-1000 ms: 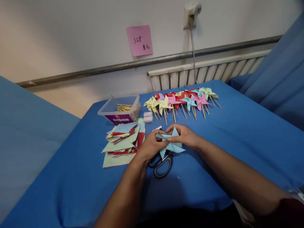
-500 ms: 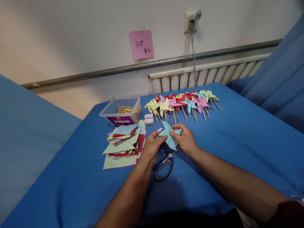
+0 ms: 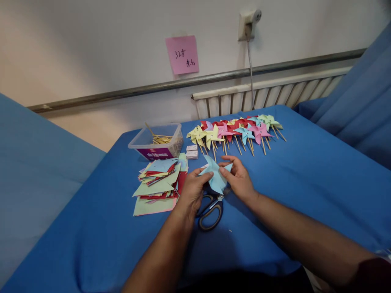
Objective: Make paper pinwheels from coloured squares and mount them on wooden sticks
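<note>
Between my two hands is a light blue paper pinwheel (image 3: 215, 173), its points folded in toward the middle and no stick showing on it. My left hand (image 3: 194, 185) pinches its left side, the thumb lying across the paper near the centre. On the right, my right hand (image 3: 240, 179) has thumb and fingers on the pinwheel's right point. Just below the pinwheel, dark-handled scissors (image 3: 210, 215) lie on the blue cloth, their blades partly hidden under the paper and hands.
Paper pinwheels on sticks (image 3: 233, 132) lie in rows at the back. A clear plastic box (image 3: 175, 142) holds wooden sticks. Two small boxes (image 3: 192, 152) sit beside it. Stacked coloured paper (image 3: 157, 187) lies left of my hands on the blue-covered table (image 3: 100, 228). A radiator (image 3: 269, 89) stands behind.
The pinwheel has turned and tilted slightly to the left in my hands. My right fingers have shifted a little along its right point.
</note>
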Available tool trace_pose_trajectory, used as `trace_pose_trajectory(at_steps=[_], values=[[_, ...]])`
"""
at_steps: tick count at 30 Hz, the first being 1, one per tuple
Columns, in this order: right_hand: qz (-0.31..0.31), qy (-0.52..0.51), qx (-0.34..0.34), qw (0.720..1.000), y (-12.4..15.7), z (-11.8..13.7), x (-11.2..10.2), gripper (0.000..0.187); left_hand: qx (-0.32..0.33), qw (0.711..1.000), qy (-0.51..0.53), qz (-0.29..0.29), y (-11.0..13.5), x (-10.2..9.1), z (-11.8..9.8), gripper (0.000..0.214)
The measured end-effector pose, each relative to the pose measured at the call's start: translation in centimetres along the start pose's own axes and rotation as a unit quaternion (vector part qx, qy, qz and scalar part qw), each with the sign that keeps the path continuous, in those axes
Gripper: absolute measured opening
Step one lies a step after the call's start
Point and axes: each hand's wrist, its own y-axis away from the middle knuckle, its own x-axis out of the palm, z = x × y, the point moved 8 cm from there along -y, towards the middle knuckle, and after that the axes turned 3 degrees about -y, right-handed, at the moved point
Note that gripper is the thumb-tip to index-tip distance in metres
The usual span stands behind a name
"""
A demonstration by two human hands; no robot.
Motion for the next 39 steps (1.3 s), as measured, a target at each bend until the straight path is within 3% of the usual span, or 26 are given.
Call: trace_pose_trajectory(at_steps=[3,5,9,17,26,35,39], values=[[0.004,0.070,-0.112,0.991,0.3,2.2,-0.3,0.044,0.000,0.999,0.041,0.024,-0.1,-0.1,-0.7,0.032],[0.029,0.149,-0.183,0.971,0.8,3.7,0.1,0.044,0.007,0.997,0.067,0.039,-0.2,-0.2,-1.1,0.028],[0.103,0.227,-0.255,0.934,1.5,5.2,1.4,0.035,0.005,0.995,0.082,0.049,-0.2,-0.2,-1.5,0.023],[0.103,0.217,-0.232,0.943,1.2,4.9,1.3,0.008,0.014,1.000,0.020,0.018,0.1,-0.2,-1.4,0.029],[0.188,0.295,-0.293,0.890,1.7,6.1,2.0,0.024,0.007,0.999,0.039,0.025,0.0,-0.3,-1.5,0.026],[0.219,0.296,-0.279,0.887,1.5,5.9,2.1,0.044,-0.009,0.996,0.061,0.069,0.2,0.3,-1.4,0.020],[0.226,0.298,-0.289,0.881,1.6,6.1,2.3,0.046,-0.025,0.994,0.084,0.060,0.1,0.1,-1.2,0.021]])
